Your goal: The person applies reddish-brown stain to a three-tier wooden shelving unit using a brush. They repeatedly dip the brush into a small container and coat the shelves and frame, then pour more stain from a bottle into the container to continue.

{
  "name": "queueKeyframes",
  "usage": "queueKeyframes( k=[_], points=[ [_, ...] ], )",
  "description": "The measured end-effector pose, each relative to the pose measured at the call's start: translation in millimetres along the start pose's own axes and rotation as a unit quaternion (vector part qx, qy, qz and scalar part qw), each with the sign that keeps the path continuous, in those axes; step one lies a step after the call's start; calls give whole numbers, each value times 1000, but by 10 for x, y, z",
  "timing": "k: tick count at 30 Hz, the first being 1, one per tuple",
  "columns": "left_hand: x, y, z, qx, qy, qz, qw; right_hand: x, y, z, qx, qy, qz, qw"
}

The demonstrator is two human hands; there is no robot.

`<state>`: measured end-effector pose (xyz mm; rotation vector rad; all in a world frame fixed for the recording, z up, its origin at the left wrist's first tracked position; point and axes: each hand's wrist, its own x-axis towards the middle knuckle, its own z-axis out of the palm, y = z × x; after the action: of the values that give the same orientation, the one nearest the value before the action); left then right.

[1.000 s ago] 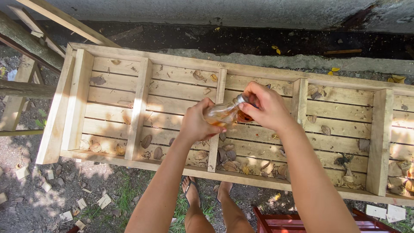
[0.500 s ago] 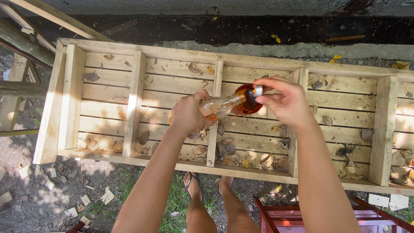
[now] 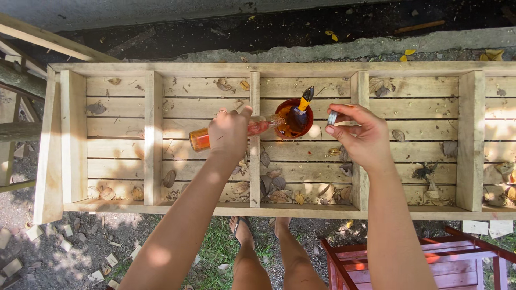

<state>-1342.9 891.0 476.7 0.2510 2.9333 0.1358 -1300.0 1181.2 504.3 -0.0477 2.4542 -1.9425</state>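
Observation:
My left hand (image 3: pixel 230 133) grips a clear bottle (image 3: pixel 203 138) with orange liquid, tipped sideways so its neck reaches the round red-brown bowl (image 3: pixel 291 118). The bowl rests on the slats of a long wooden crate (image 3: pixel 301 69) and holds dark liquid and a brush with a yellow and dark handle (image 3: pixel 305 97). My right hand (image 3: pixel 363 136) hovers just right of the bowl, pinching a small silver bottle cap (image 3: pixel 332 116) between thumb and fingers.
Dry leaves (image 3: pixel 271 184) lie scattered over the crate's slats. A red wooden stool (image 3: pixel 430 258) stands at the lower right. My sandalled feet (image 3: pixel 243 228) stand on grass below the crate. Small wood offcuts (image 3: pixel 64 244) litter the ground at lower left. Grey wooden beams (image 3: pixel 21 86) lie at left.
The cap has come off the bottle and stays in my right hand, which has moved right. My left hand has tipped the bottle over to the bowl.

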Motion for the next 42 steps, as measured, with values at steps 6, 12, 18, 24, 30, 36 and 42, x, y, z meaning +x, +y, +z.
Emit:
queueKeyframes(
  k=[6, 12, 18, 24, 30, 36, 42],
  points=[
    [67, 53, 43, 68, -3, 22, 997, 1, 43, -17, 3, -14, 14, 1000],
    [108, 111, -2, 85, -30, 21, 996, -19, 108, 25, 8, -23, 38, 999],
    [123, 173, -132, 100, -81, 16, 992, -6, 147, 87, 15, -20, 37, 999],
    [107, 206, -133, 96, -89, 15, 991, 6, 159, 132, -3, -9, 23, 1000],
    [81, 207, -70, 102, -59, 31, 992, 5, 182, 183, 27, 6, 43, 999],
    [68, 223, -32, 113, -57, 35, 991, -15, 226, 192, 23, 7, 36, 999],
    [78, 252, 1, 117, -56, 48, 990, -29, 256, 189, 39, 18, 25, 999]
  ],
)
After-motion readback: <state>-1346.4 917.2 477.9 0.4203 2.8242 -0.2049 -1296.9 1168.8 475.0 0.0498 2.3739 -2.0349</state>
